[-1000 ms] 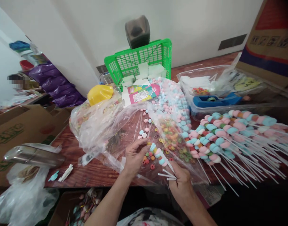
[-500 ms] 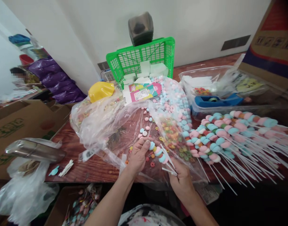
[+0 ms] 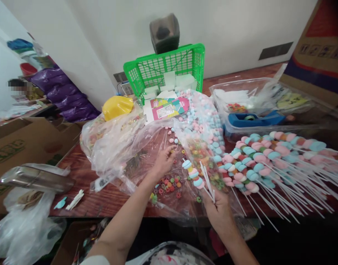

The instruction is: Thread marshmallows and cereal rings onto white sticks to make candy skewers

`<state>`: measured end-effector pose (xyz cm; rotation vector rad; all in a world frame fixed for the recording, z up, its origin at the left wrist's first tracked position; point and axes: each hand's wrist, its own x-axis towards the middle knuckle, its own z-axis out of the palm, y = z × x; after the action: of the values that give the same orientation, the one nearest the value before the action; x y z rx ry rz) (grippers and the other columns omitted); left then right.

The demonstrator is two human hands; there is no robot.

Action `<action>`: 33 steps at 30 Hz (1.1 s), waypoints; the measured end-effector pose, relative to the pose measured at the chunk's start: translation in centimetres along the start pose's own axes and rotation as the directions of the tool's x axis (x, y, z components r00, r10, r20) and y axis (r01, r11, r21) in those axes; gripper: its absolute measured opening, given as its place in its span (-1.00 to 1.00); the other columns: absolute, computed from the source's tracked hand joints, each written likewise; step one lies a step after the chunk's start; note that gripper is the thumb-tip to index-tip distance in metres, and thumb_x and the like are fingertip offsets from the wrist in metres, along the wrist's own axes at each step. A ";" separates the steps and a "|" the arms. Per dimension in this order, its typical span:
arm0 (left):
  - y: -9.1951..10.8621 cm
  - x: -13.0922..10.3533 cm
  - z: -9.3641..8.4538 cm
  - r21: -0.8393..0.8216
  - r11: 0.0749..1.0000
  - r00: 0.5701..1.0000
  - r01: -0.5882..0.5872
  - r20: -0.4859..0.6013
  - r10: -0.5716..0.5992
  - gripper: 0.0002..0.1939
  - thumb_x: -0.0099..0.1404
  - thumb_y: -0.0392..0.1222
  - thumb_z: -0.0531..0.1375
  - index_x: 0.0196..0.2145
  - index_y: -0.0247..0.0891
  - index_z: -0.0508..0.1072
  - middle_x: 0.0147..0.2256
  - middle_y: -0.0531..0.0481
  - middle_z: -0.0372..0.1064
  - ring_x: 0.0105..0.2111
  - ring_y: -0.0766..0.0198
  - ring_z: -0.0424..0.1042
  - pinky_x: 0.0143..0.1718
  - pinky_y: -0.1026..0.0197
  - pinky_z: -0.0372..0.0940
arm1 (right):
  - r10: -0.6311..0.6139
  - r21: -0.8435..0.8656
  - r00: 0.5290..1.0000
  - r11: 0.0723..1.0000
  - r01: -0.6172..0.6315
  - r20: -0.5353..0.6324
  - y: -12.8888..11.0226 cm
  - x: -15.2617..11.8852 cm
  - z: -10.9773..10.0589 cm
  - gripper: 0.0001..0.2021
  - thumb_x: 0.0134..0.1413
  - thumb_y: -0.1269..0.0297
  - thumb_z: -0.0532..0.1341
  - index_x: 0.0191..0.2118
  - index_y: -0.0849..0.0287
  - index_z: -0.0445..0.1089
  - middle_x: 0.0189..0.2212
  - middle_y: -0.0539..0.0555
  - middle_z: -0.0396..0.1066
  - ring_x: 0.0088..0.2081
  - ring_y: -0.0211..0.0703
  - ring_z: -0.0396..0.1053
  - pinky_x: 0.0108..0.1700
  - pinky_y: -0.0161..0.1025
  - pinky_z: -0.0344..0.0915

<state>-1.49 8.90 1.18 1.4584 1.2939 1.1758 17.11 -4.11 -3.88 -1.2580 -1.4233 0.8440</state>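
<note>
My right hand (image 3: 219, 209) is closed around several white sticks (image 3: 207, 179). One of them carries a candy skewer (image 3: 193, 173) of blue and pink marshmallows with ring-shaped gummies between them, tilted up to the left. My left hand (image 3: 166, 161) reaches over the plastic sheet (image 3: 146, 147), fingers loosely apart, close to scattered ring gummies (image 3: 169, 184) and a few loose marshmallows (image 3: 171, 140). I see nothing held in it. To the right lies a pile of finished-looking marshmallow skewers (image 3: 257, 158), sticks pointing toward the front right.
A bag of marshmallows (image 3: 204, 110) and a bag of ring gummies (image 3: 202, 151) lie ahead. Behind stands a green basket (image 3: 163, 59). A clear tub with a blue tape dispenser (image 3: 254, 118) is at right; a steel flask (image 3: 36, 178) lies at left.
My left hand has let go of the skewer's tip and moved forward and left over the loose candies. My right hand keeps the sticks and skewer, now slightly lower and to the right.
</note>
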 end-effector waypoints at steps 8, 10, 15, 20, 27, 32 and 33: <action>1.9 -5.2 2.2 -0.405 0.871 0.936 0.279 0.319 -0.151 -0.42 -0.02 -0.05 0.40 -0.04 -0.24 0.43 -0.25 -0.09 0.49 -0.33 0.23 0.46 -0.27 0.20 0.34 | -0.060 0.041 0.998 0.997 0.060 0.006 -0.5 0.0 0.7 -0.78 0.19 0.30 0.07 -0.37 0.19 0.43 -0.59 -0.03 0.31 -0.52 -0.25 0.26 -0.46 -0.37 0.22; 2.2 -6.8 3.4 -0.547 0.751 0.915 0.370 0.355 -0.192 -0.58 -0.03 0.00 0.40 -0.27 -0.31 0.48 -0.48 0.01 0.43 -0.54 0.35 0.37 -0.41 0.25 0.32 | -0.107 0.067 0.993 0.992 0.104 0.044 -0.8 -0.1 0.9 -0.79 0.20 0.31 0.06 -0.38 0.18 0.41 -0.57 -0.04 0.32 -0.50 -0.25 0.28 -0.43 -0.37 0.25; 3.0 -6.9 4.9 -0.665 0.683 0.952 0.303 0.182 -0.245 -0.56 0.07 0.13 0.30 -0.61 -0.32 0.34 -0.67 0.05 0.29 -0.69 0.42 0.23 -0.63 0.34 0.19 | -0.158 0.114 0.981 0.983 0.146 0.111 -0.8 -0.6 1.8 -0.80 0.19 0.35 0.05 -0.28 0.18 0.43 -0.53 -0.02 0.37 -0.46 -0.22 0.35 -0.35 -0.35 0.30; 4.3 -5.5 3.8 -0.665 0.695 0.961 0.275 0.167 -0.220 -0.56 0.08 0.12 0.29 -0.62 -0.30 0.30 -0.68 0.03 0.34 -0.62 0.29 0.40 -0.62 0.33 0.23 | -0.135 0.122 0.986 0.985 0.123 0.096 -0.6 -1.0 2.3 -0.79 0.19 0.37 0.06 -0.23 0.17 0.45 -0.49 -0.01 0.39 -0.42 -0.22 0.36 -0.33 -0.35 0.29; 5.2 -5.5 1.9 -0.682 0.636 0.906 0.362 0.417 -0.069 -0.46 0.01 0.15 0.34 -0.18 -0.30 0.43 -0.38 -0.11 0.52 -0.35 0.11 0.53 -0.38 0.18 0.39 | -0.175 0.138 0.984 0.976 0.169 0.034 -0.5 -0.6 1.9 -0.76 0.17 0.39 0.06 -0.16 0.18 0.46 -0.49 -0.01 0.41 -0.45 -0.23 0.35 -0.34 -0.35 0.32; 4.8 -6.3 2.0 -0.744 0.618 0.966 0.256 0.225 -0.128 -0.63 0.13 -0.05 0.31 -0.16 -0.30 0.47 -0.31 -0.12 0.54 -0.27 0.09 0.54 -0.25 0.12 0.40 | -0.198 0.079 0.980 0.977 0.198 -0.006 -0.6 -0.5 1.8 -0.76 0.15 0.39 0.06 -0.20 0.19 0.48 -0.59 -0.05 0.35 -0.56 -0.28 0.28 -0.48 -0.39 0.26; 4.5 -6.4 2.1 -0.745 0.626 0.973 0.231 0.186 -0.137 -0.68 0.13 -0.11 0.32 -0.17 -0.30 0.48 -0.30 -0.12 0.54 -0.27 0.10 0.54 -0.24 0.12 0.40 | -0.207 0.072 0.978 0.976 0.207 -0.012 -0.7 -0.5 1.8 -0.76 0.15 0.40 0.06 -0.21 0.19 0.48 -0.61 -0.06 0.32 -0.58 -0.28 0.28 -0.49 -0.39 0.25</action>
<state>1.37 1.99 4.40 0.7146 0.6766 1.2565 15.15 -4.57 -3.78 -1.0350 -1.4779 0.7437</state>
